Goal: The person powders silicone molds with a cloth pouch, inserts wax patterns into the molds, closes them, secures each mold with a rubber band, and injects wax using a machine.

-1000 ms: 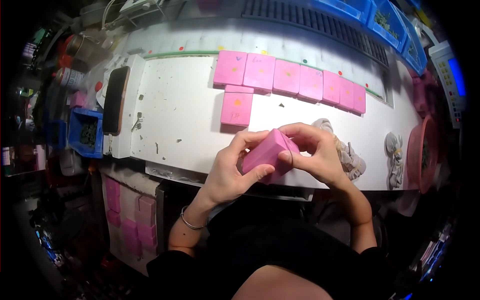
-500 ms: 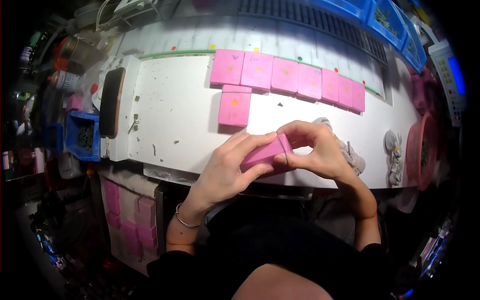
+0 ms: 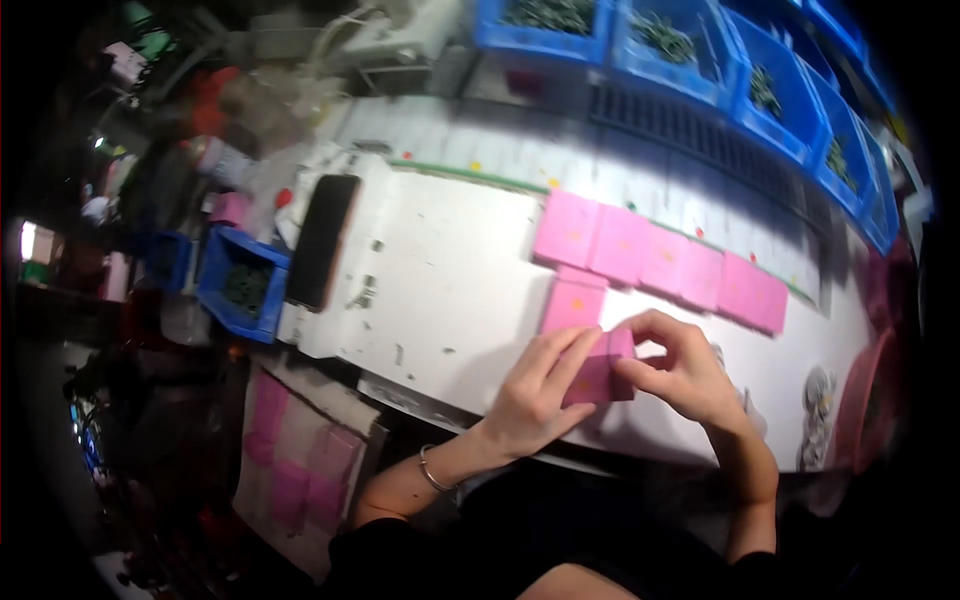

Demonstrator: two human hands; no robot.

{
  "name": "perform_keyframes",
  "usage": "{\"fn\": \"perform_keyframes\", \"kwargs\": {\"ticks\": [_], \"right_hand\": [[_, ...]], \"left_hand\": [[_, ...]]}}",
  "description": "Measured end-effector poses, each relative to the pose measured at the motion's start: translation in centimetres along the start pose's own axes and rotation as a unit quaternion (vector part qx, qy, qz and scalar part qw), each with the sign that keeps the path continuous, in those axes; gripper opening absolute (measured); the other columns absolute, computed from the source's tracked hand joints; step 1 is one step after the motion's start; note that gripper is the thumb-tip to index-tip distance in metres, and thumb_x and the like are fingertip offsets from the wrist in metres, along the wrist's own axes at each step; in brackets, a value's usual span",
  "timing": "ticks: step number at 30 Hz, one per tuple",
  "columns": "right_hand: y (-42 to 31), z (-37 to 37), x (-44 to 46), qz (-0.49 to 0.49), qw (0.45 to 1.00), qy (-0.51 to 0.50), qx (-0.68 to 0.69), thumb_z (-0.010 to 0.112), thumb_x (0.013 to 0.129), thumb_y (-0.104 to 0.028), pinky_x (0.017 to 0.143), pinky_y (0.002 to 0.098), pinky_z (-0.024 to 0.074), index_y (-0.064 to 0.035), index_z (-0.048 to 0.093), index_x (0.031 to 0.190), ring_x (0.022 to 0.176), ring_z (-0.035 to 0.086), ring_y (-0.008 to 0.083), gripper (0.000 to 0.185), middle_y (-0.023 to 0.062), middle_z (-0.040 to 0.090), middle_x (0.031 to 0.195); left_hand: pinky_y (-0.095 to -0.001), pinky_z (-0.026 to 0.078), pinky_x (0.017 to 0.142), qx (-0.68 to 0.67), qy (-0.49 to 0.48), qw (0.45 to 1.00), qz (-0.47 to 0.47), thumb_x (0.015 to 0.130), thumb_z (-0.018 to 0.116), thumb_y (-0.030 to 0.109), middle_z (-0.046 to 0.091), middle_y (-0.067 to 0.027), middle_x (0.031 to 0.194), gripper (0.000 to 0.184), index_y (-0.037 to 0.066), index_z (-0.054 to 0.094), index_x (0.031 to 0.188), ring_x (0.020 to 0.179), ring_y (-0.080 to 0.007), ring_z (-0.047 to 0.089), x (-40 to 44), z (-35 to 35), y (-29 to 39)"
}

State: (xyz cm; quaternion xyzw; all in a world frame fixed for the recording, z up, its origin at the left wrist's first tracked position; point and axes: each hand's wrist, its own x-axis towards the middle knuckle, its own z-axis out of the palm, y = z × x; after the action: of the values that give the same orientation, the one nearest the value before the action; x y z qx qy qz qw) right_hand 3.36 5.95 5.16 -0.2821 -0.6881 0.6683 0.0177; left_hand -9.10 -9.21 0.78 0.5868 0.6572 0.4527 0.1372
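Note:
A pink block [image 3: 604,375] with a dark band near one end is between my two hands, over the front of the white table. My left hand [image 3: 535,400] grips its left side, fingers on top and thumb below. At the right end, the thumb and forefinger of my right hand [image 3: 690,375] pinch the block by the band. Just behind my left fingers lies another banded pink block [image 3: 574,300] with an orange mark. Beyond it runs a row of pink blocks [image 3: 640,250] on the table. The picture is somewhat blurred.
A phone [image 3: 326,240] lies at the table's left edge, beside a blue bin [image 3: 212,290]. Blue bins [image 3: 672,82] holding small greenish pieces line the back right. A grey-white bundle [image 3: 817,405] and a pink basin [image 3: 868,400] are at right. More pink blocks [image 3: 290,490] sit lower left.
The view has swung up and to the left, so the table appears lower and further right and more blue bins show. The held block has turned slightly and now overlaps the block behind it.

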Motion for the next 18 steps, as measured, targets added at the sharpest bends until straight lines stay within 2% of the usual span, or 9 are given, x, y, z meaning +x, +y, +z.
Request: {"fn": "perform_keyframes", "kwargs": {"ticks": [3,6,7,9,10,12,13,15,18], "right_hand": [[0.2,0.5,1.4,-0.03,0.996,0.005,0.085,0.063,0.08,-0.006,0.078,0.0305,0.0514,0.002,0.054,0.108,0.095,0.056,0.0154,0.03,0.0095,0.058,0.099],[1.2,1.3,2.4,-0.204,0.958,0.114,-0.165,0.066,0.077,-0.007,0.078,0.0318,0.0501,-0.0007,0.052,0.114,0.096,0.056,0.0243,0.04,0.0147,0.053,0.109],[1.7,1.9,2.5,-0.203,0.946,0.124,-0.219,0.07,0.072,-0.009,0.085,0.0358,0.0468,-0.0007,0.05,0.118,0.102,0.052,0.0289,0.05,0.0167,0.05,0.114],[1.9,2.9,2.7,-0.257,0.892,0.124,-0.35,0.074,0.066,-0.011,0.092,0.0411,0.0415,-0.0003,0.048,0.12,0.109,0.045,0.0344,0.061,0.0174,0.045,0.122],[2.2,3.4,2.7,-0.262,0.891,0.126,-0.35,0.074,0.066,-0.011,0.092,0.0411,0.0415,-0.0003,0.048,0.12,0.109,0.045,0.0344,0.061,0.0174,0.045,0.122],[2.9,4.0,2.8,-0.256,0.874,0.134,-0.391,0.077,0.061,-0.013,0.096,0.045,0.0369,0.0001,0.046,0.122,0.114,0.04,0.0392,0.07,0.0182,0.041,0.127],[3.1,4.2,2.8,-0.257,0.873,0.138,-0.391,0.077,0.061,-0.013,0.096,0.045,0.0369,0.0001,0.046,0.122,0.114,0.04,0.0392,0.07,0.0182,0.041,0.127],[3.4,4.5,3.2,-0.265,0.855,0.146,-0.421,0.078,0.059,-0.013,0.096,0.0468,0.0374,-0.0002,0.045,0.124,0.115,0.039,0.0408,0.074,0.0203,0.039,0.128],[3.2,4.9,4.0,-0.265,0.851,0.138,-0.432,0.078,0.057,-0.013,0.096,0.0463,0.0378,0.0004,0.042,0.126,0.116,0.038,0.0404,0.079,0.0227,0.039,0.127]], "left_hand": [[-0.0351,0.046,0.088,-0.02,0.035,0.997,-0.063,0.061,0.076,0.006,0.05,-0.0168,0.115,0.066,-0.002,0.05,0.121,0.102,-0.0291,0.055,2.5,-3.1,-1.0],[-0.0269,0.046,0.081,-0.064,0.124,0.983,-0.122,0.072,0.074,0.008,0.056,-0.0093,0.107,0.047,-0.004,0.054,0.113,0.096,-0.0136,0.055,6.6,-6.3,-5.5],[-0.026,0.048,0.076,-0.052,0.153,0.979,-0.126,0.074,0.072,0.006,0.06,-0.0071,0.102,0.041,-0.004,0.055,0.11,0.087,-0.0121,0.058,8.4,-7.5,-7.6],[-0.026,0.049,0.066,0.074,0.198,0.966,-0.148,0.073,0.072,0.011,0.066,-0.0066,0.084,0.032,-0.003,0.061,0.099,0.075,-0.0092,0.06,12.3,-10.3,-11.2],[-0.0292,0.05,0.067,0.087,0.18,0.961,-0.193,0.068,0.074,0.023,0.067,-0.0119,0.079,0.035,-0.003,0.065,0.09,0.075,-0.0145,0.064,14.3,-12.2,-11.4],[-0.0356,0.05,0.071,0.228,0.186,0.929,-0.224,0.065,0.073,0.031,0.067,-0.0181,0.079,0.039,-0.002,0.067,0.085,0.076,-0.0268,0.066,17.2,-14.0,-13.9],[-0.0356,0.05,0.071,0.229,0.186,0.93,-0.22,0.065,0.073,0.031,0.067,-0.0181,0.079,0.039,-0.002,0.067,0.085,0.076,-0.0268,0.066,18.2,-14.6,-15.6],[-0.0406,0.05,0.074,0.327,0.167,0.886,-0.282,0.064,0.071,0.033,0.065,-0.0227,0.081,0.042,-0.003,0.067,0.084,0.081,-0.0355,0.064,19.7,-15.3,-18.9],[-0.0434,0.049,0.074,0.334,0.199,0.876,-0.286,0.065,0.07,0.031,0.064,-0.0251,0.081,0.039,-0.005,0.066,0.081,0.082,-0.0382,0.063,19.9,-15.4,-20.9]]}}
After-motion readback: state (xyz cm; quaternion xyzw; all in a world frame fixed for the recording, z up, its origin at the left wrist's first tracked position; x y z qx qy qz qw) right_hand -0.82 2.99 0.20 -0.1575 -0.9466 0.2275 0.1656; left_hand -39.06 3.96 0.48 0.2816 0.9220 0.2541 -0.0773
